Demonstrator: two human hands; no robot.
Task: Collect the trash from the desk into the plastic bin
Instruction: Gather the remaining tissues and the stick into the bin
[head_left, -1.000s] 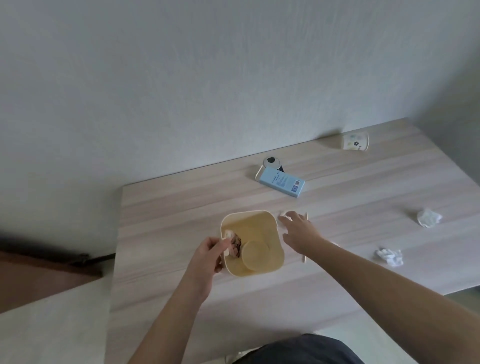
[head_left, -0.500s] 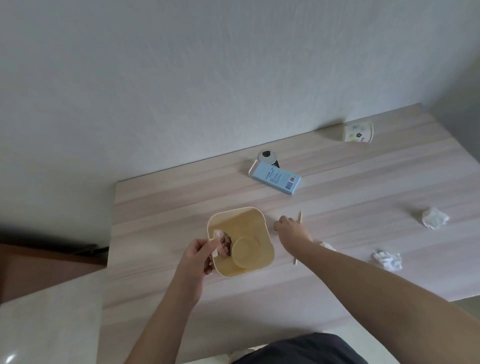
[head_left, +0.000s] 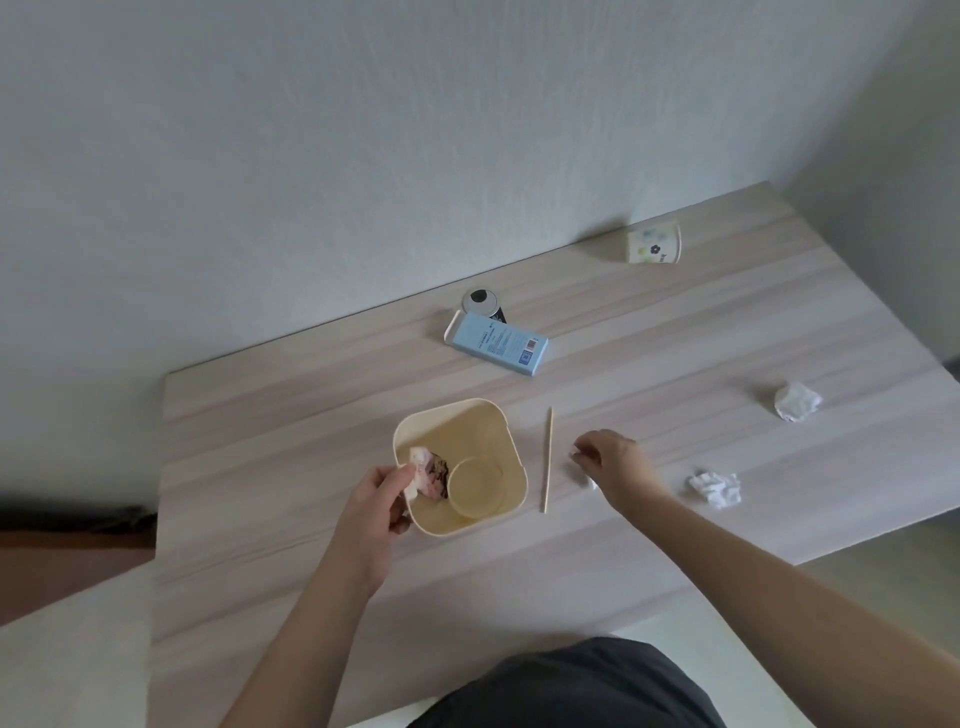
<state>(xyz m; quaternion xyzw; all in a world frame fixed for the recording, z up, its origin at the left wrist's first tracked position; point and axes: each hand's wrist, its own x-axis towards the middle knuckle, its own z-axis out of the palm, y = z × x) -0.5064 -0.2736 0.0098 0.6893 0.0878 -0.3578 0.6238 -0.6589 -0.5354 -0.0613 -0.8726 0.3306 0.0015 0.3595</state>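
Observation:
A cream plastic bin (head_left: 498, 441) stands on the wooden desk (head_left: 675, 364), with a pink and dark wrapper (head_left: 431, 470) inside. My left hand (head_left: 376, 499) grips the bin's near-left rim. My right hand (head_left: 610, 460), right of a wooden stick (head_left: 547, 460), pinches a small white scrap (head_left: 582, 470) lying on the desk. Two crumpled white tissues lie further right, one (head_left: 716, 488) near my forearm and one (head_left: 796, 401) beyond it. A paper cup (head_left: 653, 244) lies on its side near the wall.
A light blue box (head_left: 498, 345) lies behind the bin, with a small round black-and-white object (head_left: 480, 301) just beyond it. The desk's right and front edges drop to the floor. The wall runs along the back edge.
My right hand moved from beside the bin, across the stick, to the white scrap on its right. My left hand stays on the bin's rim.

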